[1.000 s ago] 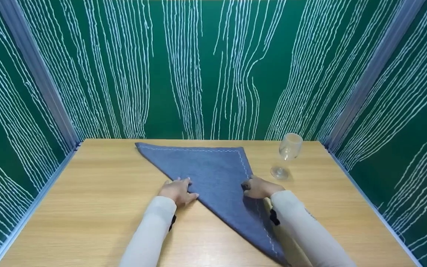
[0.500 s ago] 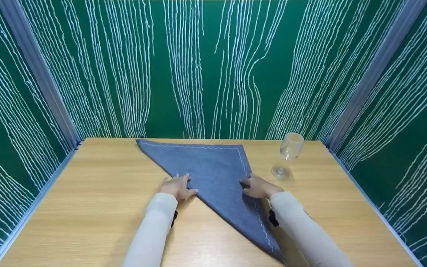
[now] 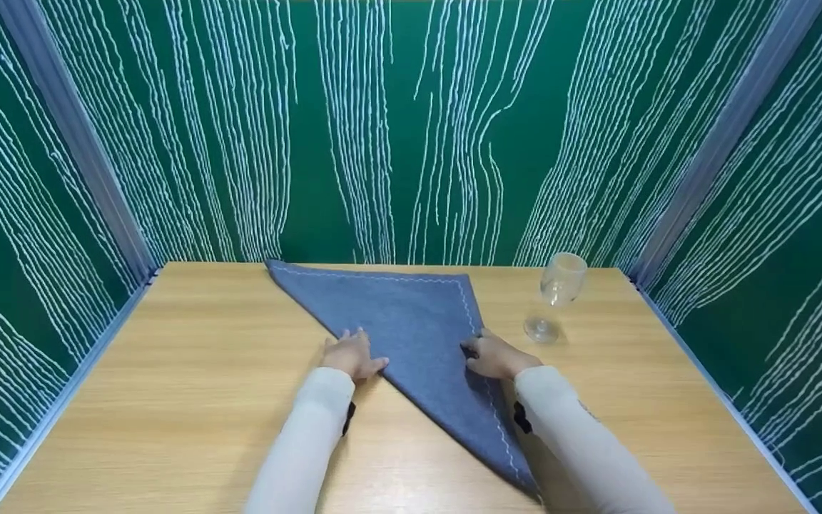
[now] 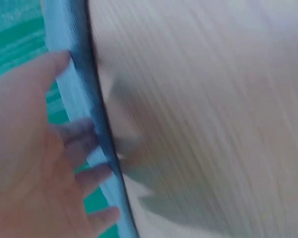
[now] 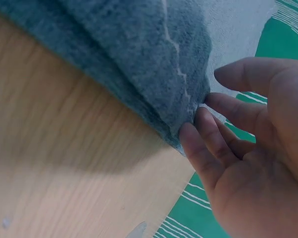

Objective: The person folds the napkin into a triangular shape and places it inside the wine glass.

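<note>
Head view: the cloth (image 3: 411, 321) lies folded into a triangle on the table (image 3: 190, 371). The left hand (image 3: 355, 354) touches the fold (image 3: 430, 410), fingers spread; the right hand (image 3: 498, 355) touches the stitched edge (image 3: 499, 421), thumb apart from fingers. Light, even pressure from both would probably smooth it best (a hard push could bunch the layers).
</note>
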Available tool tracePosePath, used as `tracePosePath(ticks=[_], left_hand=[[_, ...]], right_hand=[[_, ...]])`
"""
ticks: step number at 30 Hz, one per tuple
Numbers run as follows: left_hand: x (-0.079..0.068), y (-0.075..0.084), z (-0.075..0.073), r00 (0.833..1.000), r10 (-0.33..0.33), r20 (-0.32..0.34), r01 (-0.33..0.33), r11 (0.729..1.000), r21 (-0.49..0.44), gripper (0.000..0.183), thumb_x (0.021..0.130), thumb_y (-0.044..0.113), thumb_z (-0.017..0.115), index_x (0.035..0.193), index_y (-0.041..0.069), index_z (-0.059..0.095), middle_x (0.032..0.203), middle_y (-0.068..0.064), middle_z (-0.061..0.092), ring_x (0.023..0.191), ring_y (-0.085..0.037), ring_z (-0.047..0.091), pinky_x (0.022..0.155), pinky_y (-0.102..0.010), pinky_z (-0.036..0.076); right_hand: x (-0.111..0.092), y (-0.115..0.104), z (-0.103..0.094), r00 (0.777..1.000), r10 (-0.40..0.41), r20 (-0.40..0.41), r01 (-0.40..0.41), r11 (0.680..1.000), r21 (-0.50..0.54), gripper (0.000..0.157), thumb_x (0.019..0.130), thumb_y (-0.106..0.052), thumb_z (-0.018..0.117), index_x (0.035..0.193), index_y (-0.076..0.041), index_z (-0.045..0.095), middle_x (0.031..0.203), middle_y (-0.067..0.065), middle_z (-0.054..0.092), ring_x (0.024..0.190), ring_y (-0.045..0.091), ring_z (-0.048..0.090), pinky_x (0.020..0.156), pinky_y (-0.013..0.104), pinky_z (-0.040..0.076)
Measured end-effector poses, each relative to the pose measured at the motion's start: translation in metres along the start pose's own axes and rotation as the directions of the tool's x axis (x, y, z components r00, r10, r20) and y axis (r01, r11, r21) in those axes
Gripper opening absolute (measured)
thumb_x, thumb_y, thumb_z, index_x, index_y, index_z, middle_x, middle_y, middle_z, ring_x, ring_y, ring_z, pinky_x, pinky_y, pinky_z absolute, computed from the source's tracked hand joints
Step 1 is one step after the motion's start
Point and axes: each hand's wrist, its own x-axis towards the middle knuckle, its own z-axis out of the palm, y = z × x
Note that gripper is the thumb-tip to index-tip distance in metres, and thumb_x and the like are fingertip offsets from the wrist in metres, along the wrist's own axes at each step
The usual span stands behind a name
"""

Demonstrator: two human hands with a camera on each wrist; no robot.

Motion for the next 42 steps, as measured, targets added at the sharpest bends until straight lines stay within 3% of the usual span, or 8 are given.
tracePosePath(ticks=[4, 8, 14, 18, 22, 25, 33, 42], left_hand=[[-0.007, 0.023, 0.006, 0.999, 0.030, 0.031, -0.029, 1.000, -0.010, 0.073, 0.086, 0.053, 0.051, 0.136, 0.001, 0.038, 0.146, -0.021, 0.019, 0.133, -0.038, 0.015, 0.105, -0.049, 0.015], [-0.018, 0.048, 0.013, 0.995, 0.064, 0.075, -0.062, 0.997, -0.037, 0.070, 0.086, 0.053, 0.051, 0.130, -0.001, 0.047, 0.144, -0.025, 0.018, 0.132, -0.041, 0.016, 0.105, -0.046, 0.017], [-0.032, 0.070, 0.019, 0.992, 0.085, 0.097, -0.097, 0.988, 0.122, 0.070, 0.086, 0.059, 0.046, 0.125, 0.001, 0.054, 0.141, -0.028, 0.024, 0.128, -0.045, 0.023, 0.102, -0.047, 0.025], [-0.033, 0.070, 0.021, 0.989, 0.102, 0.110, -0.119, 0.981, 0.157, 0.072, 0.086, 0.059, 0.045, 0.127, 0.000, 0.050, 0.142, -0.027, 0.021, 0.128, -0.044, 0.023, 0.101, -0.044, 0.028], [-0.031, 0.066, 0.020, 0.982, 0.105, 0.156, -0.124, 0.986, 0.112, 0.077, 0.086, 0.058, 0.046, 0.136, 0.000, 0.038, 0.145, -0.026, 0.016, 0.131, -0.041, 0.019, 0.102, -0.043, 0.026], [-0.031, 0.064, 0.019, 0.980, 0.110, 0.163, -0.127, 0.987, 0.094, 0.080, 0.086, 0.058, 0.047, 0.140, 0.000, 0.030, 0.145, -0.025, 0.016, 0.131, -0.040, 0.018, 0.103, -0.043, 0.025], [-0.031, 0.062, 0.022, 0.982, 0.123, 0.144, -0.138, 0.986, 0.096, 0.081, 0.086, 0.058, 0.046, 0.140, 0.000, 0.030, 0.145, -0.025, 0.018, 0.131, -0.040, 0.019, 0.104, -0.043, 0.023], [-0.030, 0.062, 0.023, 0.991, 0.095, 0.089, -0.107, 0.985, 0.139, 0.088, 0.084, 0.065, 0.040, 0.139, -0.002, 0.029, 0.144, -0.023, 0.022, 0.131, -0.038, 0.022, 0.103, -0.043, 0.025]], right_hand=[[0.000, -0.002, 0.000, 0.999, -0.022, -0.023, 0.021, 0.997, -0.073, 0.044, 0.089, -0.016, 0.053, 0.131, -0.004, 0.048, 0.135, 0.024, 0.035, 0.125, 0.037, 0.033, 0.100, 0.047, 0.029], [0.002, -0.003, -0.001, 0.999, 0.014, -0.032, -0.017, 0.995, -0.102, 0.042, 0.090, -0.018, 0.053, 0.129, -0.006, 0.050, 0.133, 0.021, 0.039, 0.123, 0.034, 0.036, 0.099, 0.047, 0.031], [0.008, -0.006, -0.002, 0.998, 0.063, -0.016, -0.065, 0.988, -0.140, 0.039, 0.091, -0.021, 0.053, 0.128, -0.008, 0.052, 0.134, 0.020, 0.040, 0.121, 0.033, 0.040, 0.096, 0.048, 0.035], [0.015, -0.004, -0.003, 0.998, 0.040, -0.040, -0.045, 0.990, -0.132, 0.034, 0.090, -0.018, 0.055, 0.121, -0.005, 0.056, 0.126, 0.017, 0.049, 0.114, 0.031, 0.047, 0.092, 0.045, 0.040], [0.024, 0.005, -0.001, 0.986, -0.034, -0.161, 0.010, 0.989, -0.146, 0.024, 0.087, -0.012, 0.057, 0.110, -0.007, 0.062, 0.107, 0.011, 0.057, 0.098, 0.024, 0.055, 0.082, 0.039, 0.046], [0.030, 0.012, 0.003, 0.970, -0.066, -0.232, 0.026, 0.985, -0.172, 0.025, 0.087, -0.011, 0.056, 0.111, -0.005, 0.060, 0.106, 0.011, 0.056, 0.100, 0.024, 0.054, 0.084, 0.039, 0.045], [0.030, 0.014, 0.008, 0.989, 0.018, -0.147, -0.057, 0.963, -0.264, 0.043, 0.092, -0.019, 0.046, 0.132, -0.001, 0.045, 0.132, 0.019, 0.043, 0.122, 0.034, 0.040, 0.098, 0.046, 0.032], [0.019, 0.007, 0.002, 0.989, 0.036, -0.144, -0.081, 0.942, -0.326, 0.040, 0.090, -0.017, 0.049, 0.128, -0.003, 0.051, 0.125, 0.018, 0.051, 0.113, 0.036, 0.048, 0.091, 0.047, 0.040]])
